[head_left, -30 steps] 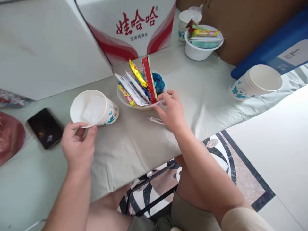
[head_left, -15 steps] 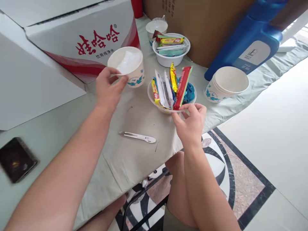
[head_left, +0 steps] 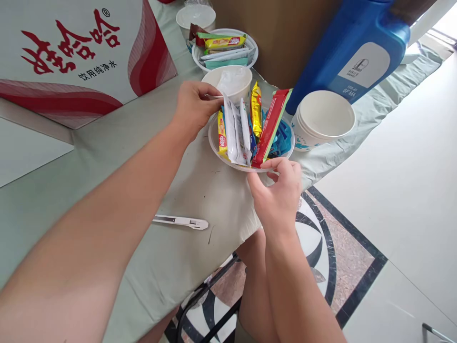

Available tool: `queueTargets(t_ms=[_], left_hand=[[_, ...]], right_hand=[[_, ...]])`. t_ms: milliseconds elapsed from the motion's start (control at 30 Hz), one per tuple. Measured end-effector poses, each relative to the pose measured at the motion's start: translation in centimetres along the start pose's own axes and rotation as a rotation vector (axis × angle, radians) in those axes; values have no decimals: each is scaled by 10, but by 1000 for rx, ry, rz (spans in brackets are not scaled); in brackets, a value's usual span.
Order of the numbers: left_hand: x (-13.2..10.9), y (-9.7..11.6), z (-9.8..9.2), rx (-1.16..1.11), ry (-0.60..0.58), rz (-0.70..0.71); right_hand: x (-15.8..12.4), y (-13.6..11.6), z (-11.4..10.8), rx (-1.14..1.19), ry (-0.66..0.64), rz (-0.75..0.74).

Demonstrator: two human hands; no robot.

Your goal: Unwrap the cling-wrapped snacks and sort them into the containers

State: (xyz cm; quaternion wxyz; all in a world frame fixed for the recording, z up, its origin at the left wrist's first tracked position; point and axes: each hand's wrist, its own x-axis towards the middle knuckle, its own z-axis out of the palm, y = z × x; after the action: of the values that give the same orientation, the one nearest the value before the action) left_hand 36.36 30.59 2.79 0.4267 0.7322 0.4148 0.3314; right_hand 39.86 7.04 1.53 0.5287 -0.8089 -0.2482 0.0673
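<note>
My left hand (head_left: pixel 200 107) pinches the near-left rim of a white paper cup (head_left: pixel 240 86), which has crumpled clear plastic inside. That cup is just behind a clear plastic bowl (head_left: pixel 233 164) full of wrapped snacks. My right hand (head_left: pixel 278 188) grips the bowl's near rim between thumb and fingers. In the bowl stand white sachets (head_left: pixel 235 136), a yellow packet (head_left: pixel 256 109), a long red packet (head_left: pixel 270 128) and blue wrappers (head_left: pixel 281 139). The cup's lower part is hidden behind the sachets.
Behind are a white bowl of packets (head_left: pixel 200 57) and another paper cup (head_left: pixel 193 19). Stacked paper cups (head_left: pixel 321 119) and a blue jug (head_left: pixel 332 52) stand right. A white utility knife (head_left: pixel 189 222) lies near my left forearm. A white carton (head_left: pixel 82 95) is at the left.
My left hand has carried the paper cup rightward, from beside the carton to behind the snack bowl. My right hand keeps its hold on the bowl. The view has shifted.
</note>
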Motion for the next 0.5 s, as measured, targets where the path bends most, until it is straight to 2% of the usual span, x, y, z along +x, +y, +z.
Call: queueTargets(t_ms=[67, 200, 333, 433, 500], left_hand=[[-3, 3, -1, -61, -44, -17], [-6, 7, -2, -306, -212, -139], [-9, 17, 6, -399, -328, -264], [-13, 26, 11, -419, -379, -265], [-15, 29, 15, -387, -354, -213]], right_hand=[[0, 0, -1, 5, 9, 9], [-2, -2, -2, 33, 22, 47], [-3, -3, -2, 62, 52, 72], [-4, -2, -1, 90, 63, 59], [-6, -2, 1, 94, 54, 39]])
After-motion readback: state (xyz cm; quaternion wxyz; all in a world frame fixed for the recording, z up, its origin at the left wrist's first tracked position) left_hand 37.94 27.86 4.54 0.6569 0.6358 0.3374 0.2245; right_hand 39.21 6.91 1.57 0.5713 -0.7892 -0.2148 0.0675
